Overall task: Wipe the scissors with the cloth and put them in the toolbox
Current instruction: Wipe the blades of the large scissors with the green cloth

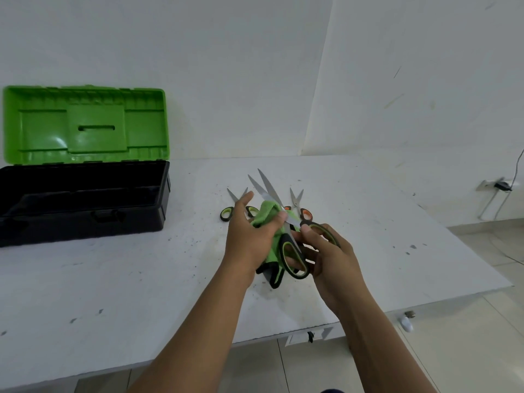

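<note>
Above the white table, my right hand grips the black-and-green handles of a large pair of scissors, blades apart and pointing away. My left hand holds a green cloth wrapped round the blades near the pivot. Two smaller pairs lie on the table behind my hands: green-handled scissors to the left and orange-handled scissors to the right. The toolbox stands at the far left, its black body showing nothing inside and its green lid upright.
The table's front edge runs diagonally below my forearms, with tiled floor beyond. White walls meet in a corner behind the table. A wall socket with a plug and cable is at the far right. A small white object lies on the floor.
</note>
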A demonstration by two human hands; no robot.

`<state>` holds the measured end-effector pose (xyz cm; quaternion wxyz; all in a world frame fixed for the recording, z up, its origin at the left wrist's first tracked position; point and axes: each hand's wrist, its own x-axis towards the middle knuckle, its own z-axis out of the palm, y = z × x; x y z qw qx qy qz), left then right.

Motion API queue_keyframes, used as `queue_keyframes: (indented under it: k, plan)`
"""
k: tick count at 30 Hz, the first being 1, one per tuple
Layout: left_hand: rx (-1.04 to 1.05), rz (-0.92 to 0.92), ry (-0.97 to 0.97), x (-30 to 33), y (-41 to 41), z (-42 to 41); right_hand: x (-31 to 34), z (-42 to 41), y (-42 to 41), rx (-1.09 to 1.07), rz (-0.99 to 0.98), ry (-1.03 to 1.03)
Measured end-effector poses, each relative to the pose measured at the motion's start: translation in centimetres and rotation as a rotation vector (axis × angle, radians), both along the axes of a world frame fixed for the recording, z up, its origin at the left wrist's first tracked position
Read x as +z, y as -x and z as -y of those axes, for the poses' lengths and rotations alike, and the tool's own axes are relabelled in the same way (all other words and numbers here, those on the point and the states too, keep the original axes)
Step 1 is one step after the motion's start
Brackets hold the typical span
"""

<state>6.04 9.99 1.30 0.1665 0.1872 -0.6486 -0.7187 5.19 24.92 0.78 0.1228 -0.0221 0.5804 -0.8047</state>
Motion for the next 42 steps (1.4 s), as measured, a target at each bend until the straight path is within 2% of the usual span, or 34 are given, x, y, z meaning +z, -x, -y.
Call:
queue_keyframes:
  k: [3, 5, 10, 14, 19, 25, 31, 42]
  plan:
    - [0.119, -0.02, -0.202, 0.7, 0.5, 0.5, -0.2, 0.0, -0.4, -0.003, -0.009, 0.013]
    - [0.191, -0.04, -0.249, 1.1, 0.8, 1.0, -0.4, 0.1, -0.8, -0.015, -0.007, 0.011]
    - [0.079, -0.004, -0.168, 0.5, -0.2, -1.1, -0.6, 1.0, -1.2, -0.1, 0.006, 0.02]
    - [0.154, -0.004, -0.172, 0.9, 0.2, -0.5, -0.7, 1.2, -1.8, -0.07, 0.002, -0.011]
    - [0.265, -0.056, -0.3, 2.4, 0.8, 0.9, 0.0, 1.3, -2.3, -0.042, -0.009, -0.041]
    - [0.187, -0.029, -0.251, 1.3, -0.4, -1.9, 0.7, 1.8, -1.7, -0.081, -0.009, -0.003]
    - [0.25, -0.054, -0.272, 3.1, 1.1, 0.6, 0.9, 0.4, -2.2, -0.013, -0.001, -0.023]
    - [0.324, -0.073, -0.329, 2.8, 2.3, 1.6, -0.5, -1.0, -3.2, -0.031, -0.013, -0.093]
